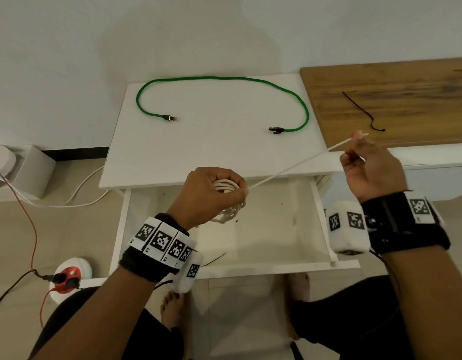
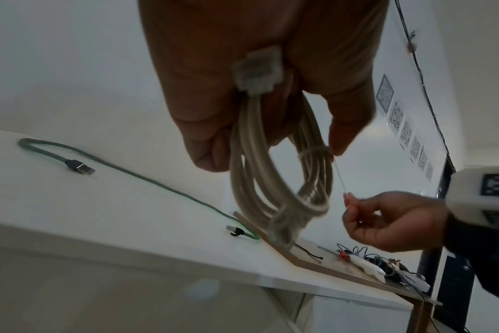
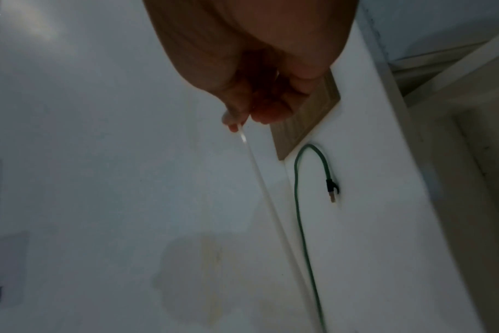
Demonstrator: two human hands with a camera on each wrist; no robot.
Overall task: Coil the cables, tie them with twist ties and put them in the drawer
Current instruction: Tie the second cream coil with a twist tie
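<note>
- White cable [image 2: 282, 180]: coiled into a bundle of several loops, held in the air above the open drawer [image 1: 250, 229], in front of the white surface [image 1: 211, 146].
- White tie [image 1: 289, 168]: wrapped round the coil; its free tail runs taut up and to the right.
- Left hand [image 1: 211, 193]: grip closed round the coil, fingers curled over the loops, one connector pressed against the palm in the left wrist view.
- Right hand [image 1: 370, 167]: grip pinching the tail end of the tie between thumb and fingertips, other fingers loosely curled.
- Green cable [image 1: 224, 79]: uncoiled, lying in a wide arc on the surface, both connectors pointing inward.
- Black tie [image 1: 360, 110]: lying loose on the wooden board [image 1: 406, 81] to the right of the surface.
- Drawer: pulled out below the surface edge, a thin dark strand near its front wall.
</note>
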